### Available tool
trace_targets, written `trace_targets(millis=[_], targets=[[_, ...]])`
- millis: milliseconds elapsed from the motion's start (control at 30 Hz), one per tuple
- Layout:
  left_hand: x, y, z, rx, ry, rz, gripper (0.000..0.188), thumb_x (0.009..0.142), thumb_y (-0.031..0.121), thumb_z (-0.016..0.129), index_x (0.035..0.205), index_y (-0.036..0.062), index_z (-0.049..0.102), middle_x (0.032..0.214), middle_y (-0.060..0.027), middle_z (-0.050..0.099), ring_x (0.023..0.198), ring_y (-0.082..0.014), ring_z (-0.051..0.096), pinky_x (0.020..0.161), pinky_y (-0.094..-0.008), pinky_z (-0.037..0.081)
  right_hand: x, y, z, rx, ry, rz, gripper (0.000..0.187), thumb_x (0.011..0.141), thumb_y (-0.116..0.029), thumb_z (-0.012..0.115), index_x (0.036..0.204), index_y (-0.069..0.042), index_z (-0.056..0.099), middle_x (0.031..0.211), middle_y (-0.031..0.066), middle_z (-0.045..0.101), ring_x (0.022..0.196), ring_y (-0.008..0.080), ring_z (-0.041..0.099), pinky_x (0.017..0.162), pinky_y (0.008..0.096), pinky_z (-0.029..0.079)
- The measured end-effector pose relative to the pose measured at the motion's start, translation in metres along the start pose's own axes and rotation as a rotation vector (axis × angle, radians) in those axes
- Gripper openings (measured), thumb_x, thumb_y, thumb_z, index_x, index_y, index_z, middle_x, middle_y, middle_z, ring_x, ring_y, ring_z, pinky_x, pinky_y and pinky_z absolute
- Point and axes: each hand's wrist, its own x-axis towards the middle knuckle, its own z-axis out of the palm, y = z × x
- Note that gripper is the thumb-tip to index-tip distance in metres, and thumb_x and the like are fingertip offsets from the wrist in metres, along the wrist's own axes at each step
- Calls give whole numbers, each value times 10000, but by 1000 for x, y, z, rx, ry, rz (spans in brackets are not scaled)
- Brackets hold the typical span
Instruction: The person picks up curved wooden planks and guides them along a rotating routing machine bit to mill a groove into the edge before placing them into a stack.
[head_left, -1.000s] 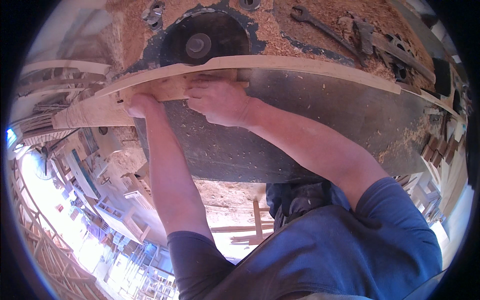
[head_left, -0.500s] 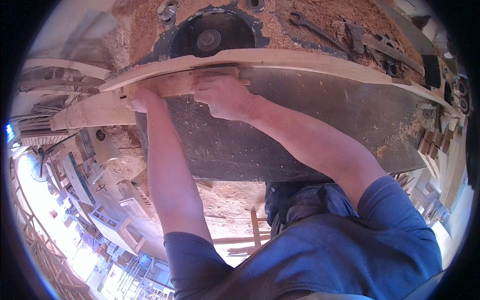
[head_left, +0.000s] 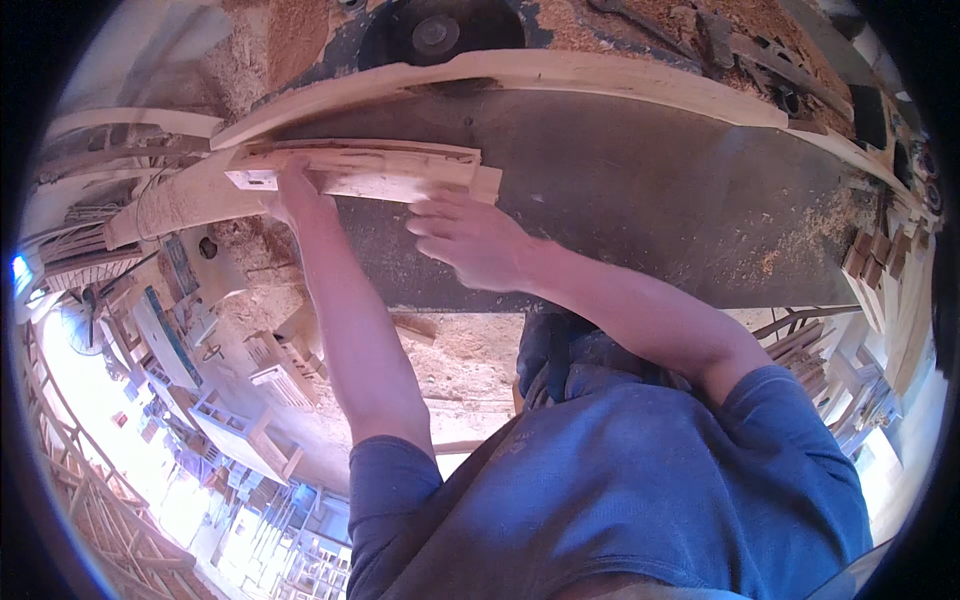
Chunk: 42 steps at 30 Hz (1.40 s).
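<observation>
Head view: your left hand (head_left: 294,192) grips the left end of a pale wood block (head_left: 375,172). Your thumb is up against the block, and some of your fingers are hidden. The block lies near the far left corner of the dark table (head_left: 630,205), and its long side runs nearly level, left to right. A small wood tab (head_left: 487,185) pokes out past the right end of the block.

Your right hand (head_left: 465,238) is at the near side of the block, close to its right end. Its fingers are bent a little. They are blurry, so you cannot tell if they hold the block or just sit beside it.

Along the far edge of the table runs a long pale wood strip (head_left: 590,75). There is a gap between it and the right end of the block. Behind the strip you can see a round dark disc (head_left: 435,35) with a knob in the middle. To the right of the disc, a wrench (head_left: 645,25) lies in brown sawdust (head_left: 575,25). A wide wood board (head_left: 170,208) sticks out past the left edge of the table. Off the table's right edge, cut wood pieces (head_left: 880,265) stand in a bunch.
</observation>
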Motion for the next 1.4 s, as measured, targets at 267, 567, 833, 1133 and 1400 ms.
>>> trace_targets(millis=[267, 567, 833, 1133, 1400], targets=[[-51, 5, -62, -165, -47, 108, 969, 764, -197, 607, 1566, 58, 127, 1337, -211, 520, 1086, -303, 616, 829, -425, 577, -133, -28, -46, 59, -257, 211, 251, 666, 7, 688, 915, -18, 703, 1163, 131, 702, 1201, 325, 610, 1091, 467, 459], [-170, 62, -72, -198, -228, 621, 977, 737, -187, 659, 1575, 72, 229, 1365, -204, 520, 1162, -303, 596, 986, -410, 550, -124, -24, -141, 198, -75, 512, 240, 812, 46, 667, 1039, -13, 717, 1121, 156, 729, 1067, 290, 697, 954, 359, 542], [-380, 76, 34, 274, -509, 1137, 517, 700, -114, 657, 1181, 68, 604, 1006, -133, 606, 962, -315, 613, 881, -410, 505, -112, -24, -312, 1027, 352, 299, 745, 897, -251, 627, 1533, -20, 314, 1534, 228, 416, 1388, 419, 441, 1174, 523, 322], [-437, -46, 80, 543, -1010, 1124, 561, 689, -15, 686, 1237, 96, 644, 1247, -136, 594, 1256, -371, 501, 1118, -476, 393, -250, 41, -363, 878, 756, 837, 542, 922, -135, 623, 1424, -13, 456, 1366, 169, 575, 1193, 329, 604, 996, 470, 507], [-383, -94, -9, 559, -333, 883, 527, 774, -56, 642, 1296, 18, 613, 1361, -170, 563, 1294, -364, 498, 1114, -442, 403, -270, 63, -340, 938, 780, 1221, 344, 945, -218, 582, 1232, -30, 602, 1215, 115, 677, 1151, 289, 634, 988, 469, 501]])
